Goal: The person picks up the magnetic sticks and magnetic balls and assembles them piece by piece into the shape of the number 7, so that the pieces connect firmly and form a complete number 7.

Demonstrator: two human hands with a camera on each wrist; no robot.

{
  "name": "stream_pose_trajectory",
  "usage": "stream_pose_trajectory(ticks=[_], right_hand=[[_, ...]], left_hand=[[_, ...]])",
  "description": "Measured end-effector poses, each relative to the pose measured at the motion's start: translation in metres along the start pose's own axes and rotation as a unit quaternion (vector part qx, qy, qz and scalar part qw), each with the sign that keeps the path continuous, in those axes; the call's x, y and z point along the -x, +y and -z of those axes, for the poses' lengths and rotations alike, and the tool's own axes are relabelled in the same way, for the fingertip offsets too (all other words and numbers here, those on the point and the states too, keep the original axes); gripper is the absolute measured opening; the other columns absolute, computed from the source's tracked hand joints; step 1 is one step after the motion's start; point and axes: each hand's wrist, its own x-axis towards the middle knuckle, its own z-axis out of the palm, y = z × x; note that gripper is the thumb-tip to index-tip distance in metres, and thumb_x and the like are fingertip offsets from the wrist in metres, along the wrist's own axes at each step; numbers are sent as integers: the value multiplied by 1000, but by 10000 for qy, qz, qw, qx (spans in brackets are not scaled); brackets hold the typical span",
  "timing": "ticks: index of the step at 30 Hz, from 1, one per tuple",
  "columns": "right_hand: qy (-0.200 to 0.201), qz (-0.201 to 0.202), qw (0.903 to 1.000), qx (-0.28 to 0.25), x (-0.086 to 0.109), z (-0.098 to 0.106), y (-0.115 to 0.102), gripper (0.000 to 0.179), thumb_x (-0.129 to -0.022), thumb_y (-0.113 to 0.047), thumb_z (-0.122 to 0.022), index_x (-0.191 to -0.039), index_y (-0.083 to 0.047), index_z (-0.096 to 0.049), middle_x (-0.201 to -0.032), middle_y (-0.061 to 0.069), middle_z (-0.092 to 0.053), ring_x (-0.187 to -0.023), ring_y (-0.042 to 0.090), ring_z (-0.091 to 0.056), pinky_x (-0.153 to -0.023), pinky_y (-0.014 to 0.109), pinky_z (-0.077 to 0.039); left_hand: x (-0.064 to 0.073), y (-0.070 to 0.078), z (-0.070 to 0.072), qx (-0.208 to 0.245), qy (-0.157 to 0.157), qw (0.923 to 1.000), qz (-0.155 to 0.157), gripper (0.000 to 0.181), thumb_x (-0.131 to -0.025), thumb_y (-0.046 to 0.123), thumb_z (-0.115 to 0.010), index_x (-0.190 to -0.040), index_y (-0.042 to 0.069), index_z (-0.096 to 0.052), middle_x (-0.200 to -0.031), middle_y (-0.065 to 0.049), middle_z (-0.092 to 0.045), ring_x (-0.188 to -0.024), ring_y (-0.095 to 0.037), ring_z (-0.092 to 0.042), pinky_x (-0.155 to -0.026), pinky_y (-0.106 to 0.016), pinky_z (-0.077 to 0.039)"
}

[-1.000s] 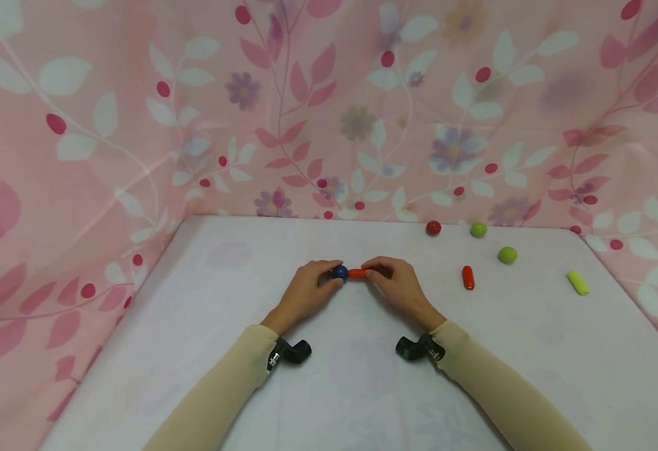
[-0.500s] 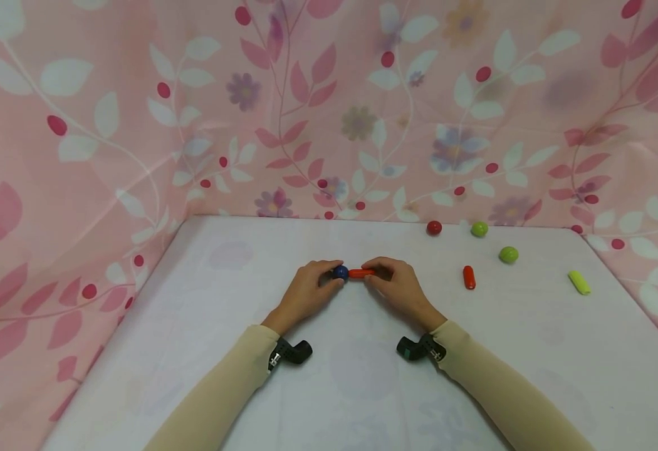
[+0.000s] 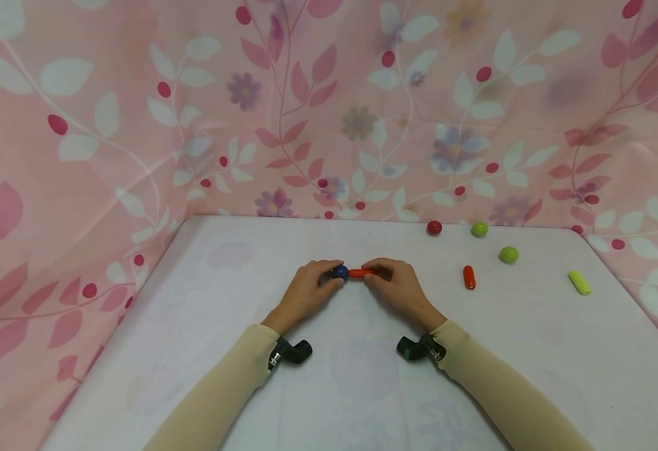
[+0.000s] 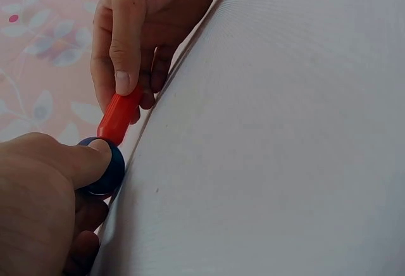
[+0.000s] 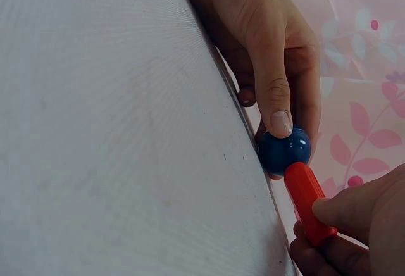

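Observation:
Between thumb and fingers, my left hand (image 3: 306,289) pinches a glossy dark blue ball (image 5: 286,152). Opposite it, my right hand (image 3: 399,289) pinches a red ridged rod (image 5: 306,199). One end of the rod meets the ball, and the two form a line across the middle of the table in the head view. In the left wrist view the right thumb lies along the rod (image 4: 119,119), while the left thumb presses on the ball (image 4: 109,168). The far side of the ball is hidden behind the left fingers.
To the right on the white table (image 3: 329,388) lie a second red rod (image 3: 469,277), a yellow-green rod (image 3: 579,282), a dark red ball (image 3: 433,228), a green ball (image 3: 479,229) and another green ball (image 3: 509,254). A pink floral curtain (image 3: 318,125) rises behind the table.
The right hand's fingertips have shifted very slightly along the red rod, showing a little more of it. Both hands otherwise keep their places, the ball and rod still end to end.

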Motion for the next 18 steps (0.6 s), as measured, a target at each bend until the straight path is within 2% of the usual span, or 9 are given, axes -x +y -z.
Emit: stream_pose_trajectory(ticks=[5, 11, 18], right_hand=[[-44, 137, 9999, 26, 0, 0, 1, 23, -97, -7, -74, -120, -5, -77, -111, 4, -74, -101, 23, -64, -92, 45, -52], [-103, 114, 9999, 35, 0, 0, 0, 24, -98, -8, -73, -122, -4, -76, -113, 5, -74, -105, 23, -65, -94, 47, -51], [-104, 176, 9998, -9, 0, -1, 1, 23, -98, -8, -73, -120, -3, -76, -112, 6, -74, -101, 22, -65, -92, 46, -53]], left_hand=[[-1, -1, -1, -7, -20, 10000, -17, 41, -99, 20, -75, -138, 8, -68, -131, -10, -69, -118, -26, -62, -101, -44, -48], [0, 0, 0, -5, 8, 10000, -34, 43, -98, 19, -75, -138, 6, -67, -131, -12, -68, -118, -27, -62, -101, -45, -48], [1, 2, 0, 71, 23, 10000, 20, 45, -98, 18, -76, -139, 5, -66, -131, -13, -68, -120, -28, -62, -102, -46, -48]])
